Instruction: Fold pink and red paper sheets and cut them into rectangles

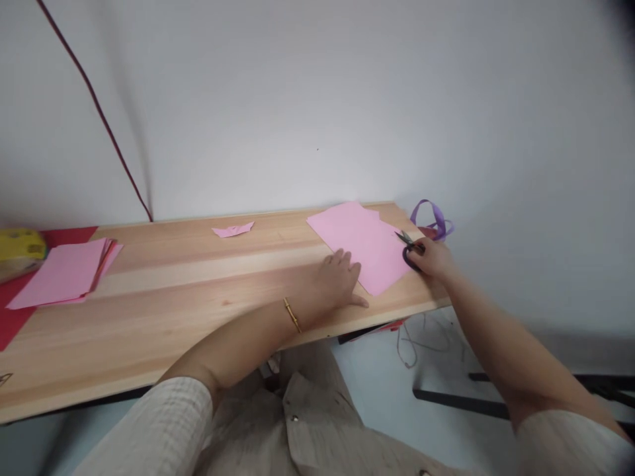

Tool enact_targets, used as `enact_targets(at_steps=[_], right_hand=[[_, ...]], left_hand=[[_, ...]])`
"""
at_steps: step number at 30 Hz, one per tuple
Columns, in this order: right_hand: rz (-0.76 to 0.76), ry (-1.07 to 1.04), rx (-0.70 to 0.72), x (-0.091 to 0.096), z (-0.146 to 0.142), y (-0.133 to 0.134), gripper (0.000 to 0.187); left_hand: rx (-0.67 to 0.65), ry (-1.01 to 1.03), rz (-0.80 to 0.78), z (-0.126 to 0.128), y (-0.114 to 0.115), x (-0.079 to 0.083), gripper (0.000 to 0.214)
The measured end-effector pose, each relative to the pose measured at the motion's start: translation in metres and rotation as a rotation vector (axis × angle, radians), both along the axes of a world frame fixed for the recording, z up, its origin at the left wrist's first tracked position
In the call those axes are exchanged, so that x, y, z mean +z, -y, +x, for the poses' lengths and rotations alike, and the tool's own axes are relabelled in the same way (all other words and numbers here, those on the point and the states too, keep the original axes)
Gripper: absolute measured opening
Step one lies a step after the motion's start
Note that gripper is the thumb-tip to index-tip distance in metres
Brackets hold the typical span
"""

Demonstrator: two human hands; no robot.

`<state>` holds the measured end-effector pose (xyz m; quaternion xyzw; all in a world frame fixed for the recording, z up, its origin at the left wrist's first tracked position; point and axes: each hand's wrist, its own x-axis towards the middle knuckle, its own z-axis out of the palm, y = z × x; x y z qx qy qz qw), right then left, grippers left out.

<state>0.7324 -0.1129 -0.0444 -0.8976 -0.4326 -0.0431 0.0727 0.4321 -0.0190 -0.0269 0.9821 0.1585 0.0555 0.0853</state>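
Observation:
Pink sheets of paper [370, 241] lie overlapping near the right end of the wooden table. My left hand [341, 281] rests flat with its fingers spread, the fingertips at the near left edge of the paper and the thumb on the wood. At the paper's right edge, my right hand [435, 258] is closed on a pair of scissors [411, 258] with dark handles. The blades point up and left over the paper and look slightly apart. Part of the handles is hidden by my fingers.
A loop of purple ribbon [436, 218] sits at the table's right end. A small cut pink scrap [233, 230] lies toward the wall. Farther left are a stack of pink paper [62, 271], red paper [12, 327] and a yellow package [20, 251]. A dark red cable [94, 99] runs down the wall.

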Motion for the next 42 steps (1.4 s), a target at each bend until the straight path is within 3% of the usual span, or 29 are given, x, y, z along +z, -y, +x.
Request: enact_targets(at_steps=[2,6,9,13,18,25,28,33,36,38,40,42], right_hand=[[-0.006,-0.018,-0.011,0.003,-0.005,-0.002,0.041],[0.018,-0.120,-0.040,0.014,-0.019,-0.006,0.038],[0.071,-0.159,-0.046,0.019,-0.022,-0.003,0.037],[0.211,-0.152,-0.024,0.025,-0.014,0.003,0.033],[0.340,-0.156,-0.123,0.035,-0.006,0.005,0.036],[0.381,-0.258,-0.192,0.033,-0.006,0.004,0.038],[0.340,-0.259,-0.149,0.022,-0.006,0.005,0.037],[0.138,-0.160,0.029,0.006,-0.011,0.008,0.029],[0.188,-0.123,0.070,0.008,-0.020,0.010,0.022],[0.348,-0.320,0.013,0.013,-0.031,0.010,0.024],[0.531,-0.682,-0.034,0.018,-0.045,0.008,0.034],[0.621,-0.994,-0.007,0.020,-0.060,0.006,0.043]], left_hand=[[-0.048,0.001,-0.003,0.010,0.013,0.003,0.079],[0.076,-0.101,-0.010,0.032,0.033,0.011,0.063],[0.052,-0.144,-0.009,0.038,0.035,0.012,0.045],[0.016,-0.106,-0.023,0.028,0.025,0.003,0.020],[0.058,0.003,-0.050,0.005,-0.003,-0.007,0.024],[0.119,0.161,-0.187,-0.023,-0.040,0.001,0.032],[0.105,0.207,-0.265,-0.033,-0.047,-0.001,0.034],[0.086,0.251,-0.376,-0.047,-0.054,-0.004,0.032],[0.088,0.258,-0.421,-0.053,-0.054,-0.004,0.031],[0.090,0.259,-0.438,-0.054,-0.054,-0.003,0.031],[0.085,0.259,-0.447,-0.055,-0.053,-0.003,0.031],[0.074,0.259,-0.451,-0.055,-0.052,-0.003,0.031]])
